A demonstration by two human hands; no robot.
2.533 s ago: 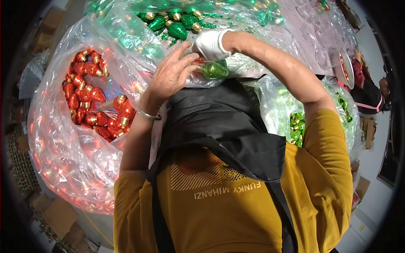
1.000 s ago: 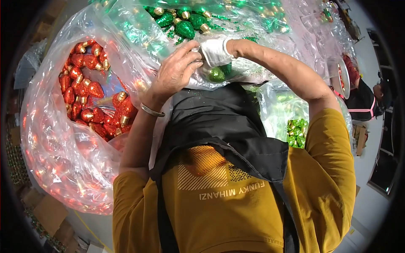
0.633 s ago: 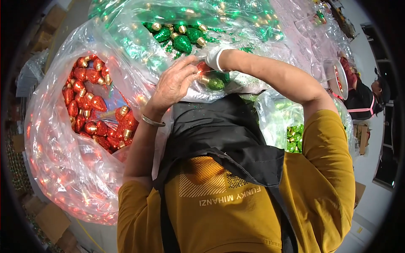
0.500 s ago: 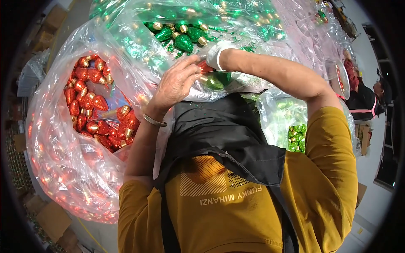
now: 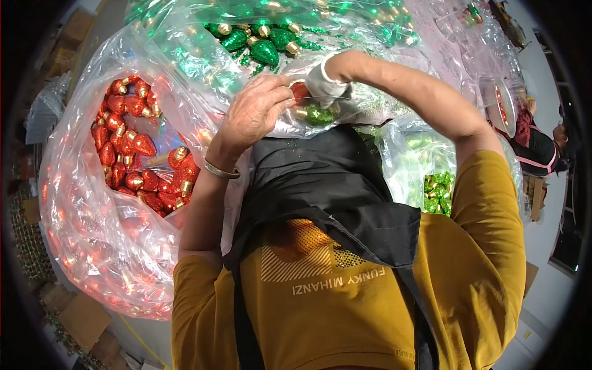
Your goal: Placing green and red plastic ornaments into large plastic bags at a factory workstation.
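Close in front of the black apron, my left hand (image 5: 256, 114) has its fingers closed at the edge of a clear plastic package (image 5: 336, 117). Through the clear plastic show a red glitter bulb ornament (image 5: 300, 94) and a light green one (image 5: 319, 113). My right hand (image 5: 328, 85), in a white glove, bends down over the package beside these two bulbs; its fingers are hidden. Just beyond, dark green glitter bulbs (image 5: 265, 52) with gold caps lie in the mouth of a large clear bag.
On the left stands a large clear bag (image 5: 80, 228) of red bulbs (image 5: 145, 145). Another bag (image 5: 404, 154) with light green bulbs (image 5: 439, 194) sits at my right. A clear round container (image 5: 496, 111) and a co-worker (image 5: 536, 139) are at the far right. Cardboard boxes (image 5: 83, 320) lie lower left.
My right hand has turned downward at the package, showing more of the white glove. My left hand has shifted slightly left and stays at the package's edge.
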